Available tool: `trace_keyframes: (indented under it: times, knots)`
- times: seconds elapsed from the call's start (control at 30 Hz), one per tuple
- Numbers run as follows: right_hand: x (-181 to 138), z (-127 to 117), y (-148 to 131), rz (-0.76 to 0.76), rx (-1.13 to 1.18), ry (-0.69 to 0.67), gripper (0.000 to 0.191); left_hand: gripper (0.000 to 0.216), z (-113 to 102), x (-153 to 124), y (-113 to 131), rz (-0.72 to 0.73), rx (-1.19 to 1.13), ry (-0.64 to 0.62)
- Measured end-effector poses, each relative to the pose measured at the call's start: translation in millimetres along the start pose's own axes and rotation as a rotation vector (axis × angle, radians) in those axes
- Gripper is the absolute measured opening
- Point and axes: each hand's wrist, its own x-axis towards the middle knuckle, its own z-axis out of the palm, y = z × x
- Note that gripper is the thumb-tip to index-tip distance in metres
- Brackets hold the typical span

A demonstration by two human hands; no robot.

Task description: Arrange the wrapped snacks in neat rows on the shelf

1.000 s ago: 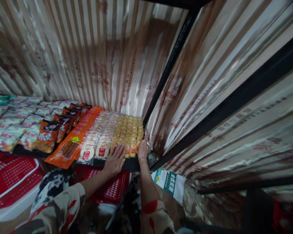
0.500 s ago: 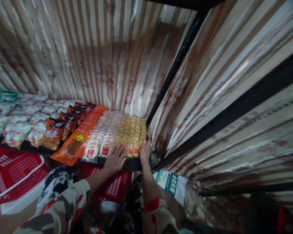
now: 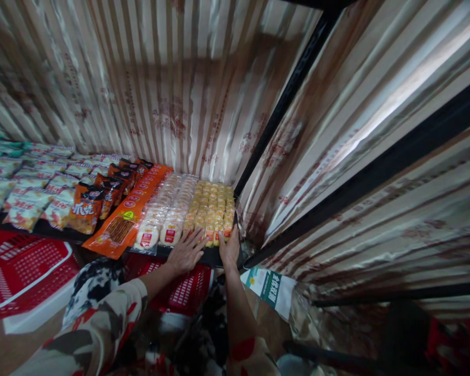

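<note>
Small yellow wrapped snack packs [image 3: 210, 209] stand in tight rows at the right end of a black shelf [image 3: 213, 257]. My left hand [image 3: 187, 251] lies with fingers stretched out at their front left corner, its fingertips on the nearest packs. At the right side of the rows, my right hand [image 3: 229, 247] touches the front packs with its fingers extended upward. Neither hand grips anything. Left of the yellow packs are clear-wrapped rows of round white cakes [image 3: 170, 230] with red labels, then a long orange snack bag [image 3: 122, 224].
Orange-and-black snack bags [image 3: 86, 206] and several white ones [image 3: 29, 203] fill the shelf farther left. Red baskets [image 3: 27, 266] stand below. Black frame bars [image 3: 278, 117] cross in front of pleated curtain [image 3: 172, 99]. A white-and-green printed bag [image 3: 272, 290] lies low at right.
My right hand has shifted slightly left, its fingers now against the front of the yellow packs. My left hand stays at the front left corner. The view has shifted slightly.
</note>
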Motion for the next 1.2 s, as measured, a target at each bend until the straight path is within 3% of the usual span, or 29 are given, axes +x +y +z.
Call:
trace_keyframes:
  times: [0.33, 0.57, 0.9, 1.1, 1.2]
  knots:
    - [-1, -2, 3, 0.004, 0.032, -0.006, 0.084, 0.052, -4, -4, 1, -0.014, -0.014, -0.014]
    - [-2, 1, 8, -0.016, -0.018, -0.029, 0.086, 0.054, 0, -29, 14, -0.143, 0.015, -0.009]
    - [-5, 2, 9, -0.080, 0.023, 0.069, 0.092, 0.057, -6, -33, 14, -0.142, 0.013, -0.048]
    - [-34, 3, -7, -0.190, 0.053, 0.227, 0.070, 0.058, -20, -51, 9, -0.268, 0.048, 0.013]
    - [-52, 6, -28, -0.294, 0.069, 0.222, 0.057, 0.059, -26, -60, 3, -0.370, 0.078, 0.056]
